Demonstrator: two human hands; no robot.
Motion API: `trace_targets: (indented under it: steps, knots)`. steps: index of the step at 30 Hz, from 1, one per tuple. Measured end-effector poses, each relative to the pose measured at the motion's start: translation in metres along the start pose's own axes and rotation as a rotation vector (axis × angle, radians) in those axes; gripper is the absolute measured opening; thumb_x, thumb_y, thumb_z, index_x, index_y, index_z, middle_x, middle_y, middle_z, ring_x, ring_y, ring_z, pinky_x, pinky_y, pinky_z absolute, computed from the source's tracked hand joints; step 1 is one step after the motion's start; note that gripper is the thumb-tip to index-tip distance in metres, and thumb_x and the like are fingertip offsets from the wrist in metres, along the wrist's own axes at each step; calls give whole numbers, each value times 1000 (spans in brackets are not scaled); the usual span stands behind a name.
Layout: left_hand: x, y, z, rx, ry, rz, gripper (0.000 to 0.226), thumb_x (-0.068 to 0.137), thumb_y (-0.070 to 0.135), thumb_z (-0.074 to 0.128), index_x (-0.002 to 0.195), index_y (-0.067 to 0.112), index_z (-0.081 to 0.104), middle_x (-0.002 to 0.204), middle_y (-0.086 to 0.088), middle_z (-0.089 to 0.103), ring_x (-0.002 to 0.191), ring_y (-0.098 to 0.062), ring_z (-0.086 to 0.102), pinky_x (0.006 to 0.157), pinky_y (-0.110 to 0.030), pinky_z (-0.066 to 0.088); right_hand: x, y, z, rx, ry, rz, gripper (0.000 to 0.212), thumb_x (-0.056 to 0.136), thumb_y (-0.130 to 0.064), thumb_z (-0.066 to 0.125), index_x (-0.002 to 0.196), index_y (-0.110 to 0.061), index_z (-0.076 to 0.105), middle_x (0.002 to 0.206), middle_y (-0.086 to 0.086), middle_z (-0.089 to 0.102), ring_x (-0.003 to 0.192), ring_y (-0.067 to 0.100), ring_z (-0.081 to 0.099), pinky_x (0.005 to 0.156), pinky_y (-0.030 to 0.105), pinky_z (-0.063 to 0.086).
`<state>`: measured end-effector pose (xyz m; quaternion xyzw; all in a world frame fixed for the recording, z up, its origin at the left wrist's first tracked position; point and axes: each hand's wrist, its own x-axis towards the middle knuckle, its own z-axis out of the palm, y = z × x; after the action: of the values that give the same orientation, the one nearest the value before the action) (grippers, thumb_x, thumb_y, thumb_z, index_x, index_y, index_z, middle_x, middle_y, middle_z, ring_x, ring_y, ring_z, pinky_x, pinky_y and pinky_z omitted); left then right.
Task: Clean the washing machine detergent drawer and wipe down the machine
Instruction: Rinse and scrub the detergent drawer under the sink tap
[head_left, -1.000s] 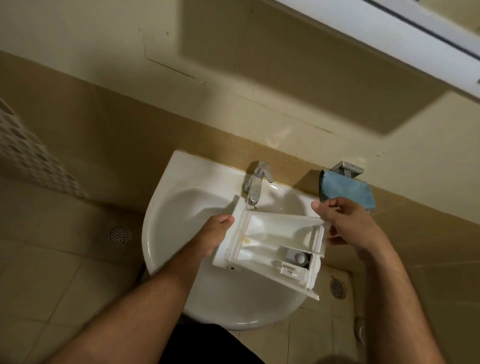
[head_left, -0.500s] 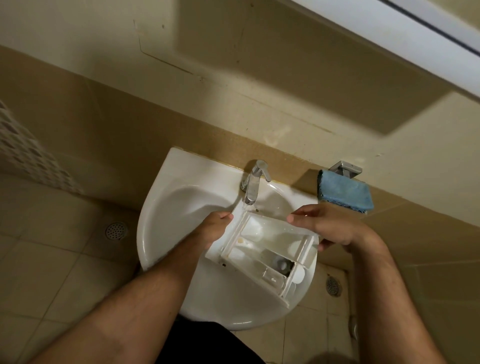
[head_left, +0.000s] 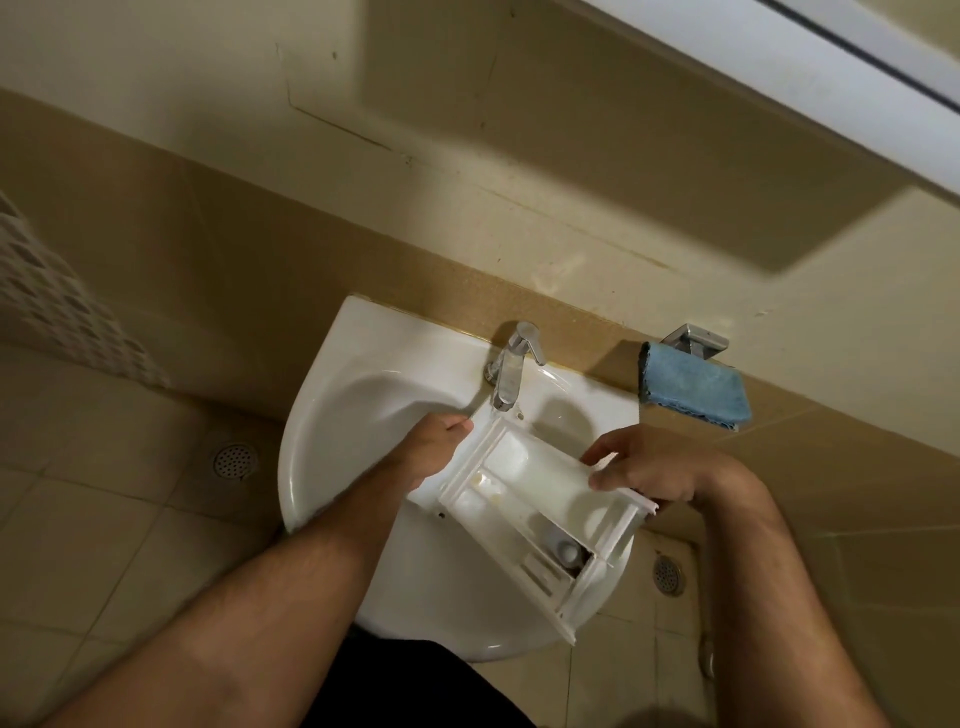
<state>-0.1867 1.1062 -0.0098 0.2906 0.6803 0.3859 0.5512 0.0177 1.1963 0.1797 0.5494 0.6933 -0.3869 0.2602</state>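
The white plastic detergent drawer (head_left: 524, 499) is held tilted over the white sink (head_left: 332, 415), its far corner just under the chrome tap (head_left: 511, 366). My left hand (head_left: 426, 449) grips the drawer's left end. My right hand (head_left: 652, 465) grips its right rim, thumb on the edge and fingers curled over it. The drawer's compartments face up, with yellowish residue near the left divider and a round grey cap at the near right end. No water stream is clearly visible.
A blue cloth (head_left: 693, 387) hangs on a chrome holder (head_left: 696, 340) on the wall to the right of the sink. Two floor drains, one at the left (head_left: 235, 461) and one at the right (head_left: 670, 574), sit in the tiled floor. A white cabinet edge (head_left: 857, 67) overhangs above.
The drawer has swung from lying across the basin to slanting diagonally, near end lower right. My right hand shifted left along the rim and lower; the left hand kept its hold.
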Motion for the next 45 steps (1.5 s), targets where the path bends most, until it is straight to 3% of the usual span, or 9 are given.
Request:
trace_targets:
  steps: [4, 7, 13, 20, 25, 28, 32, 42, 45]
  knots:
    - [4, 2, 1, 80, 17, 70, 31, 101, 26, 49, 110, 2, 66, 86, 2, 57, 79, -10, 49, 77, -24, 38, 17, 6, 24, -40, -78, 17, 61, 77, -56, 73, 129, -36, 48, 122, -7, 59, 106, 16, 60, 85, 31, 52]
    - [6, 4, -2, 118, 32, 104, 25, 100, 23, 53, 101, 4, 68, 76, 3, 55, 70, -10, 47, 76, -26, 38, 26, 7, 53, 75, -76, -62, 37, 92, -35, 64, 126, -31, 50, 121, -6, 62, 105, 15, 60, 83, 25, 45]
    - [2, 9, -36, -31, 62, 127, 19, 94, 12, 58, 105, 6, 73, 99, -5, 72, 89, -14, 66, 90, -32, 50, 30, 30, 84, 454, 33, -76, 34, 93, -6, 56, 122, -22, 62, 107, 1, 72, 97, 20, 68, 84, 31, 54]
    - [-17, 3, -61, -200, -91, -39, 22, 99, 24, 51, 118, 14, 55, 127, -12, 56, 121, -28, 53, 95, -40, 44, 26, 42, 105, 632, 132, -69, 33, 92, -6, 52, 120, -19, 62, 111, 7, 70, 98, 24, 66, 79, 31, 52]
    - [-10, 16, -46, -178, 99, 58, 18, 101, 16, 46, 97, 24, 61, 110, -6, 58, 97, -18, 54, 81, -32, 48, 24, 32, 126, 713, 216, -93, 31, 95, -5, 49, 116, -23, 62, 100, 1, 72, 89, 18, 69, 68, 22, 52]
    - [-2, 15, -48, -100, 126, 125, 27, 100, 13, 46, 121, 17, 63, 117, -5, 61, 101, -20, 57, 87, -35, 52, 24, 32, 142, 736, 231, -111, 31, 97, -15, 51, 125, -26, 59, 107, -1, 71, 96, 19, 69, 78, 29, 56]
    - [-1, 14, -48, -71, 129, 155, 29, 99, 11, 49, 124, 14, 64, 115, -2, 61, 102, -17, 58, 89, -34, 52, 22, 29, 146, 762, 253, -109, 30, 98, -17, 51, 125, -29, 59, 109, -2, 71, 98, 19, 68, 82, 32, 57]
    - [9, 24, -36, -89, 55, 123, 37, 102, 10, 42, 137, 4, 50, 108, -13, 58, 96, -18, 55, 91, -36, 50, 9, 13, 102, 659, 210, 59, 22, 90, -6, 49, 107, -12, 62, 98, 8, 65, 85, 21, 60, 62, 28, 40]
    - [12, 24, -25, -99, 17, 52, 31, 100, 5, 40, 124, -1, 58, 78, -6, 50, 69, -16, 47, 67, -28, 47, 7, 18, 86, 612, 176, 158, 13, 88, -13, 51, 96, -11, 61, 96, 13, 59, 87, 29, 54, 67, 34, 41]
